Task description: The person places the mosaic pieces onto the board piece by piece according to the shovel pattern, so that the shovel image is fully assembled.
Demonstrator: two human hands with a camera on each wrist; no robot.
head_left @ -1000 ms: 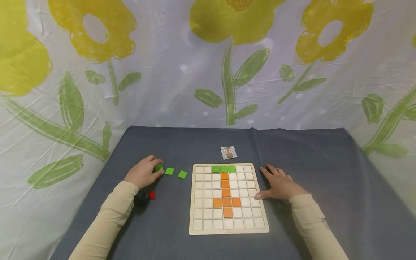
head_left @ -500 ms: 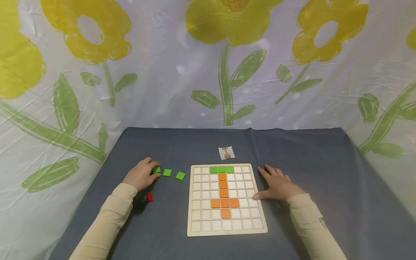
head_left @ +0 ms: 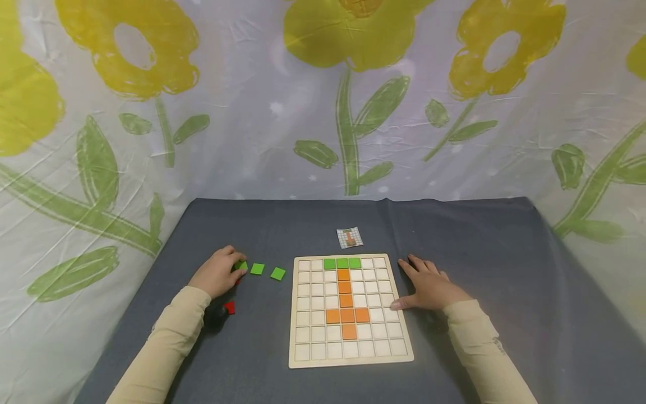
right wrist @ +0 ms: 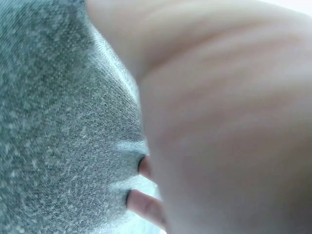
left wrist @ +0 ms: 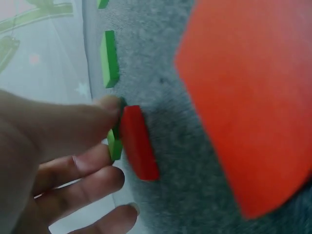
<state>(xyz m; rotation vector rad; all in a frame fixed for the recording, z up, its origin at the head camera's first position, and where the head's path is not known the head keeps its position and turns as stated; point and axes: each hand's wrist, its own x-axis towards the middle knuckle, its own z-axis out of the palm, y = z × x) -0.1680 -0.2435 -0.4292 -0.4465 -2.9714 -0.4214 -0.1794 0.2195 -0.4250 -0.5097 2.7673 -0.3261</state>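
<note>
My left hand (head_left: 216, 273) pinches a green square tile (head_left: 243, 265) between thumb and fingers, low at the cloth left of the board. In the left wrist view that green tile (left wrist: 115, 146) shows partly behind the thumb. Right beside it lies a red tile (left wrist: 140, 144), and another red tile (left wrist: 248, 97) fills the near right. Two more green tiles, the nearer (head_left: 257, 269) and the farther (head_left: 278, 274), lie in a row toward the board. My right hand (head_left: 429, 286) rests with fingers spread, its thumb at the right edge of the wooden grid board (head_left: 291, 336).
Green tiles (head_left: 342, 264) sit in the board's top row, above orange tiles (head_left: 346, 301) forming a column with a short crossbar. A small pattern card (head_left: 350, 238) lies behind the board. Dark cloth covers the table (head_left: 469, 235); a flower-print curtain (head_left: 242, 140) stands behind.
The whole scene has shifted slightly left in the head view. My left fingers have drawn in around the green tile, while the right hand keeps its place at the board's edge.
</note>
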